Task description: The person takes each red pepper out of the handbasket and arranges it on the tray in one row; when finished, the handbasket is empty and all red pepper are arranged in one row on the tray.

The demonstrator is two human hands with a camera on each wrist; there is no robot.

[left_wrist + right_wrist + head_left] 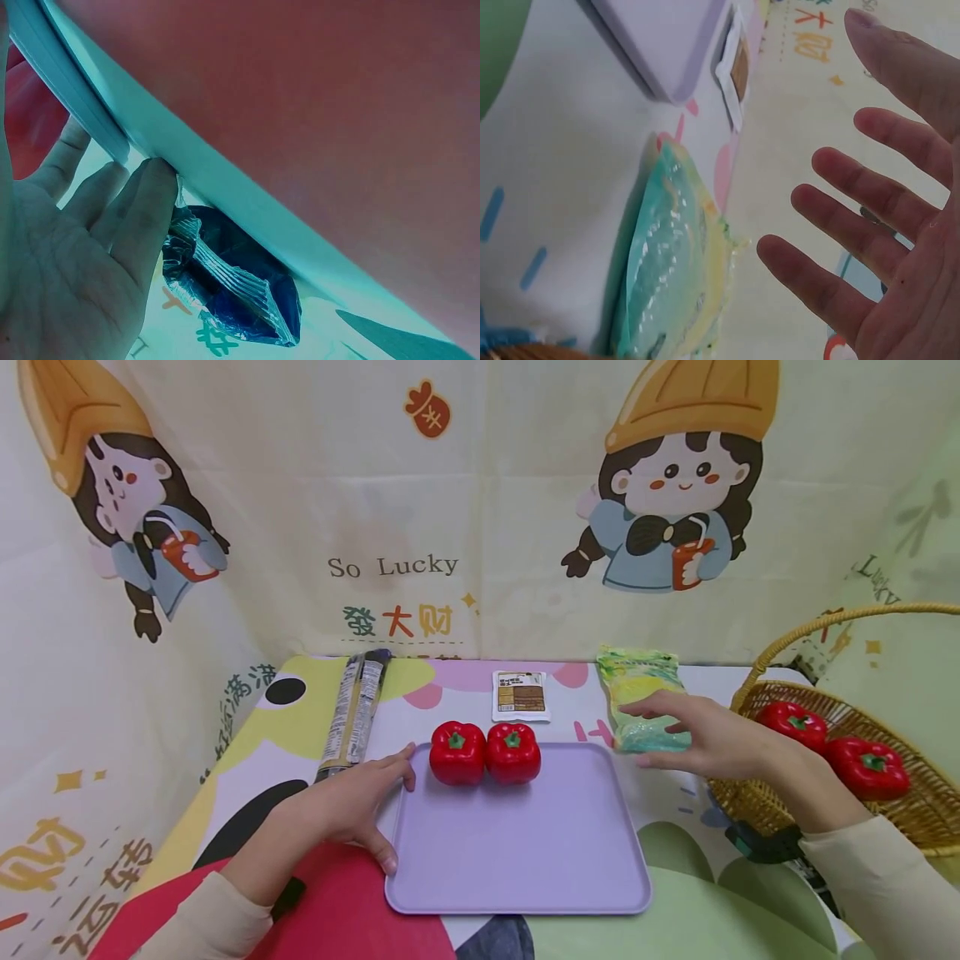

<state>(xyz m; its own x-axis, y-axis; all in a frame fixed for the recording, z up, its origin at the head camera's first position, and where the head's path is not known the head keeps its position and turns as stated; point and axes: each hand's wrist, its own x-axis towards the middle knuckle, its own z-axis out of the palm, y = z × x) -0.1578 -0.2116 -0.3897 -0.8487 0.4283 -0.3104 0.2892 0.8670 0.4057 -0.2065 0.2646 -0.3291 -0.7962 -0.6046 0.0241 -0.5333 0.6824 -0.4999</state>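
A lavender tray [517, 852] lies on the table with two red bell peppers [457, 753] side by side along its far edge. My left hand [352, 802] rests at the tray's left side, thumb and fingertips at the rim, fingers spread. In the left wrist view its palm [75, 262] shows, with the tray's edge beside the fingers. My right hand [712, 735] hovers between the tray and the wicker basket, fingers apart and holding nothing. The right wrist view shows that hand [900, 202] with spread fingers above a green-yellow packet [667, 262].
Two more red peppers [866, 768] sit in the wicker basket [930, 827] at the right, its tall handle arching up. A long clear-and-dark packet [352, 710] lies left of the tray. Behind the tray is a small white-and-brown packet [521, 696]. A printed cloth [480, 510] hangs at the back.
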